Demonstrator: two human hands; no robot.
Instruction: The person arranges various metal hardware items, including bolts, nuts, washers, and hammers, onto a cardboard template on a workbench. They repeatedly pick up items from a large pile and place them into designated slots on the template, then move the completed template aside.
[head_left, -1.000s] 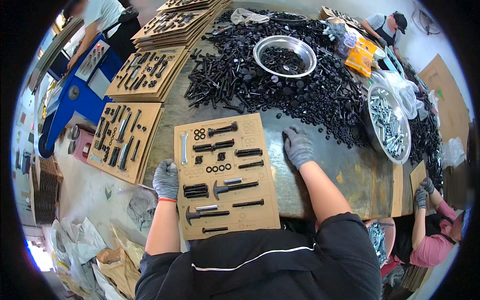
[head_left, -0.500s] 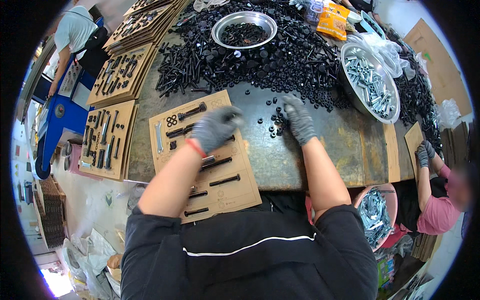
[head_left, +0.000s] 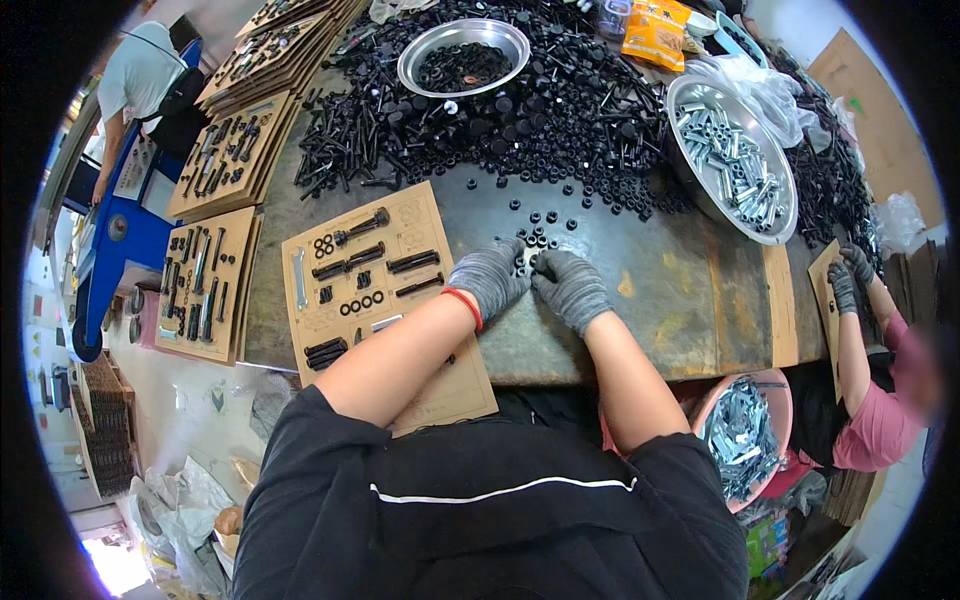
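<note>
Both of my hands wear grey gloves and meet over the metal tabletop around a small cluster of black nuts (head_left: 537,241). My left hand (head_left: 490,280) has curled fingers at the left side of the nuts. Opposite it, my right hand (head_left: 573,290) is closed, fingertips at the cluster's lower edge; what either hand pinches is hidden. Beneath my left forearm lies a cardboard sheet (head_left: 470,385) holding black bolts (head_left: 350,260), rings or nuts in rows and a silver wrench (head_left: 300,278). My forearm covers part of its lower half.
A large heap of black bolts and nuts (head_left: 570,110) spreads behind, with a metal bowl of black rings (head_left: 463,85) on it. To the right stand a bowl of silver sleeves (head_left: 735,170) and a pink tub (head_left: 712,410). Filled cardboard sheets (head_left: 205,285) stack left. Co-workers stand at both sides.
My left hand has come from above the cardboard sheet rightward to the nuts. My right hand has moved down and left, with its fingers closing in. The view has shifted slightly.
</note>
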